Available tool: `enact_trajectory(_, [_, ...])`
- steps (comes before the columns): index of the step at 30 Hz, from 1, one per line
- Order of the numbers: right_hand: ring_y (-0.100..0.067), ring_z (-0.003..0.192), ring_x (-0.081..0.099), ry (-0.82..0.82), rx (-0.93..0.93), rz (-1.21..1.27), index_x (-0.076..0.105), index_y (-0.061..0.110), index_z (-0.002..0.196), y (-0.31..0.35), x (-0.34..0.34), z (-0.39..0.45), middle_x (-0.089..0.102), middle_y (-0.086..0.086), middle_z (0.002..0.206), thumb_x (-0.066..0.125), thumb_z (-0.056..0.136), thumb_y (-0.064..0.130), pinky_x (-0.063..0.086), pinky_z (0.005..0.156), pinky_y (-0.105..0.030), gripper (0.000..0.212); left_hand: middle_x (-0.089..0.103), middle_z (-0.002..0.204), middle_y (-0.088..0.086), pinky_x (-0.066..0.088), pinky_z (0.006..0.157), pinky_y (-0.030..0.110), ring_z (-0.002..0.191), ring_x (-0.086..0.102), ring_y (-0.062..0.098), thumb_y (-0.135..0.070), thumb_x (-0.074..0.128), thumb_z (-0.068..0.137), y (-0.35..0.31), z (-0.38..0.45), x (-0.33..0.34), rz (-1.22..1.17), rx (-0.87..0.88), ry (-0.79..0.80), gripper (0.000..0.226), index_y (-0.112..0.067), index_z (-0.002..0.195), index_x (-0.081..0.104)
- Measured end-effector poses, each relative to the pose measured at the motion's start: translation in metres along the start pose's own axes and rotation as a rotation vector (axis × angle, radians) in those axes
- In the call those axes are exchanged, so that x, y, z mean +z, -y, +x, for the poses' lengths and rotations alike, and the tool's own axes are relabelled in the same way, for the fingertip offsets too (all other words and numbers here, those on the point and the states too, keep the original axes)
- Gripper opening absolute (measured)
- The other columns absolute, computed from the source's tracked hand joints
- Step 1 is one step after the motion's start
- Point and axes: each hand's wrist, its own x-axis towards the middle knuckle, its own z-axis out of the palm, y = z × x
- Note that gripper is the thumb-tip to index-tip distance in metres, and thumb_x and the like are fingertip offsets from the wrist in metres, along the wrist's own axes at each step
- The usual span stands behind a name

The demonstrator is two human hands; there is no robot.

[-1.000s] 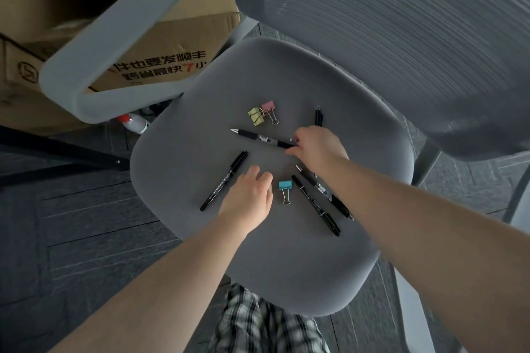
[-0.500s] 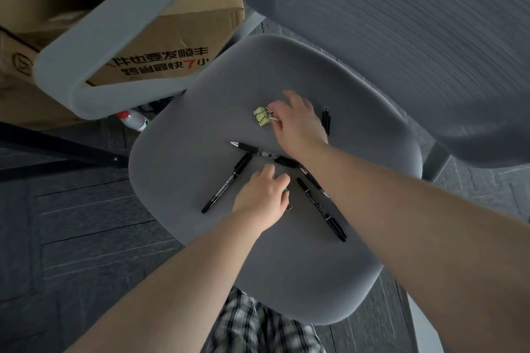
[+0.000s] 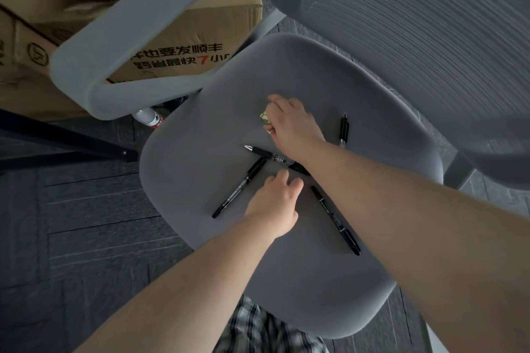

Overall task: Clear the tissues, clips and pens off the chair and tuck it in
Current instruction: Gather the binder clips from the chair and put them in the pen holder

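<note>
While our right hand (image 3: 292, 123) pinches the yellow clip (image 3: 264, 116) on the seat (image 3: 315, 281), our left hand (image 3: 275, 203) hovers curled among pens (image 3: 239, 190); its contents we cannot tell.

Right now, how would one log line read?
right hand: closing on yellow clip | left hand: fisted, contents hidden | pens: on chair seat

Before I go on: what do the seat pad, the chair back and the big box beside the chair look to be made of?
Seat pad: matte grey woven fabric, soft-looking, with no shine and rounded edges; probably padded. Chair back: grey mesh, judging by the fine ribbed lines across it. Box: plain brown corrugated cardboard with black and red printed lettering, dull and creased at the edges.
</note>
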Motion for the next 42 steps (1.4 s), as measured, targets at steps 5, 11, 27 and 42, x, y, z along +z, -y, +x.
enact_trajectory(5, [-0.035, 0.117, 0.036, 0.011, -0.011, -0.118, 0.038, 0.009, 0.122, 0.002, 0.010, -0.006, 0.030, -0.012, 0.143, 0.048, 0.093, 0.006, 0.050, 0.080, -0.048, 0.031, 0.041, 0.113, 0.010, 0.038, 0.065, 0.036, 0.102, 0.044, 0.029, -0.003, 0.052, 0.083, 0.002, 0.001, -0.004, 0.027, 0.018, 0.033, 0.033, -0.008, 0.115, 0.046])
enact_trajectory(11, [-0.036, 0.119, 0.033, 0.067, 0.006, -0.094, 0.028, 0.015, 0.138, 0.000, 0.014, -0.008, 0.022, -0.017, 0.143, 0.048, 0.085, -0.006, 0.049, 0.081, -0.044, 0.061, 0.039, 0.103, 0.009, 0.035, 0.063, 0.035, 0.083, 0.033, 0.023, -0.003, 0.050, 0.083, 0.004, -0.004, -0.011, 0.011, -0.011, 0.031, 0.019, -0.010, 0.084, 0.032])
enact_trajectory(27, [-0.039, 0.107, 0.052, -0.007, 0.374, 0.180, 0.056, 0.004, 0.111, -0.011, 0.001, -0.030, 0.055, -0.019, 0.115, 0.039, 0.094, 0.014, 0.036, 0.069, -0.033, 0.026, 0.039, 0.095, 0.001, 0.039, 0.063, 0.031, 0.073, 0.041, 0.026, -0.008, 0.052, 0.080, 0.025, -0.023, -0.031, -0.174, -0.227, -0.136, 0.014, -0.014, 0.083, 0.039])
enact_trajectory(42, [-0.035, 0.100, 0.058, 0.108, 0.252, 0.157, 0.060, 0.005, 0.099, 0.052, -0.120, -0.090, 0.061, -0.014, 0.106, 0.042, 0.093, 0.019, 0.038, 0.070, -0.030, 0.024, 0.045, 0.103, 0.008, 0.047, 0.071, 0.038, 0.081, 0.051, 0.029, -0.012, 0.058, 0.083, 0.003, -0.118, -0.129, -0.092, -0.318, -0.246, 0.012, -0.009, 0.087, 0.047])
